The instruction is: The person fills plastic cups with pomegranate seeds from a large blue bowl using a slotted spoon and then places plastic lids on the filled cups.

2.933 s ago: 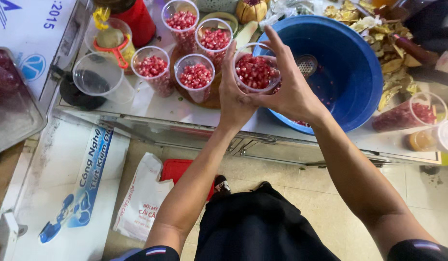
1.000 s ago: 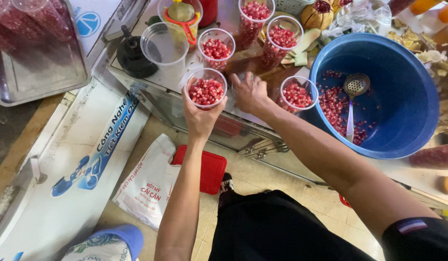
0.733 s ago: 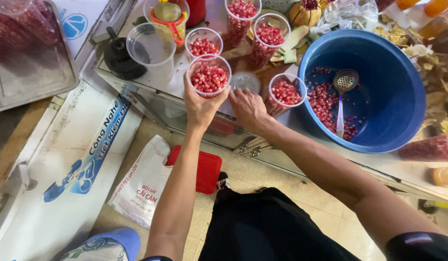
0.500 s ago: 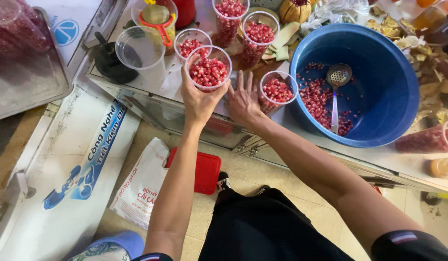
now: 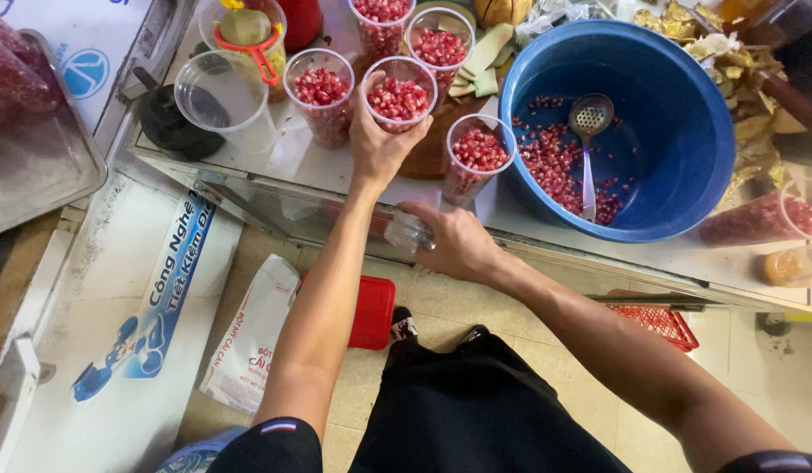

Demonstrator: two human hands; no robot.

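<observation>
Having dropped from the counter point(image 5: 336, 166) toward mid-frame, the right hand point(image 5: 454, 241) grips a clear lid point(image 5: 408, 232); left hand point(image 5: 379, 140) fingers keep clasping the filled cup point(image 5: 399, 95).

One view only, from the camera on my head, pointing almost straight down. It faces forward and down over the counter edge point(image 5: 336, 188). My own torso and both forearms fill the lower half, close to the lens. The counter runs across the top of the frame, at arm's reach. The floor point(image 5: 476, 298) below sits farther off. No second view overlaps.
</observation>
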